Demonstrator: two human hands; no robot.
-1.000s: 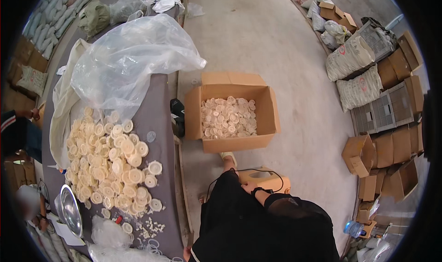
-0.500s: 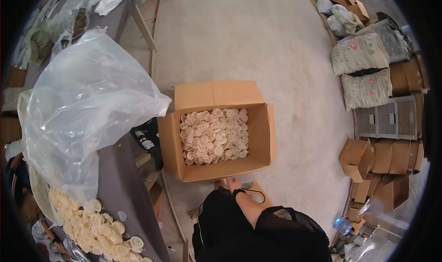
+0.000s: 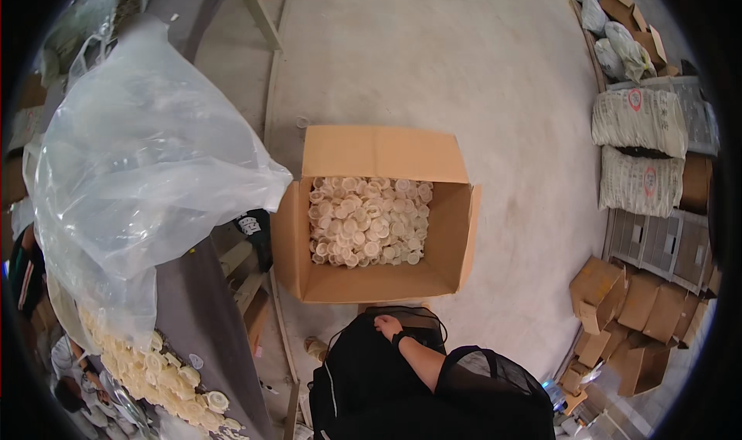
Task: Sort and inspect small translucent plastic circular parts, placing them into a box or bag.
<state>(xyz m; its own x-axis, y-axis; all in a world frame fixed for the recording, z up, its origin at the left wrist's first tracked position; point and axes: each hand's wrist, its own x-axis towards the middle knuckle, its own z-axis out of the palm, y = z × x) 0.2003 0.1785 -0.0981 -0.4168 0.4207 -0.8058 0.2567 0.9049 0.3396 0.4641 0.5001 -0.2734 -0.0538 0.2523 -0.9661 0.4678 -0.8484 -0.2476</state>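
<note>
My right hand (image 3: 389,328) rests on the black cloth over my leg, just below the near side of a cardboard box (image 3: 379,288). Its fingers lie loosely on the cloth with nothing visible in them, and a dark band circles the wrist. My left hand is out of view. Flaps folded out, the box holds a heap of pale, round, rimmed discs (image 3: 363,225) that look like rolled latex. More of these, yellowish discs (image 3: 147,374), are piled on the grey-covered table (image 3: 205,308) at left, partly beneath a large clear plastic bag (image 3: 147,162).
Along the right side stand stuffed sacks (image 3: 640,115), grey crates (image 3: 657,243) and several cardboard boxes (image 3: 657,305). Pale floor (image 3: 533,131) lies between them and the box. A table leg (image 3: 259,11) stands at upper left. Another person (image 3: 77,378) sits beyond the table at lower left.
My right hand has moved from the box's near edge back onto my leg. The view has shifted, so the box sits slightly farther right in it.
</note>
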